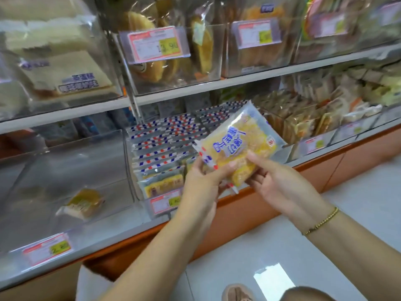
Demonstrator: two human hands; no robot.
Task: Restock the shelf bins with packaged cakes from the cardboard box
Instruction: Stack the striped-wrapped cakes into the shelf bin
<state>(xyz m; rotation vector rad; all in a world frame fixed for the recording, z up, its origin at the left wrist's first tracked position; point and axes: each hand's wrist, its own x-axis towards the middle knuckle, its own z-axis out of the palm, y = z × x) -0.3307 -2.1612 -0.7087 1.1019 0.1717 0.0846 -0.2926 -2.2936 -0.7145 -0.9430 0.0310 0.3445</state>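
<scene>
Yellow packaged cake [240, 144]: clear wrapper, blue print, red-and-blue striped edge. It is held tilted in the air, its upper end toward the shelving, just over the front of the middle bin [143, 199] on the lower shelf [121, 237].

Left grip [201, 177]: bare hand, closed on the packet's lower left corner, thumb on the printed face, fingers behind.

Right grip [275, 181]: bare hand, closed on the packet's lower right end, thumb on top, fingers underneath. Thin gold bracelet [323, 220] on the wrist.

Middle bin: clear plastic, packed front to back with upright packets [165, 144] showing the same striped edges. Price label [166, 202] on its front wall.

Left bin [65, 161]: clear plastic, one small wrapped cake [83, 203] lying flat on its floor. Price label [46, 248] on the shelf edge below it.

Right bins [303, 118]: rows of brownish wrapped goods; contents too blurred to tell.

Upper shelf: bin of sliced white bread [60, 70] at left, bin of round golden cakes [165, 61] beside it with a tag [159, 43] reading 13.90.

Cardboard box [39, 285]: brown flap at the bottom left corner, below the lower shelf; what it holds is out of sight.

Shelf base [260, 196]: orange panel. Floor [303, 246]: pale tile.
</scene>
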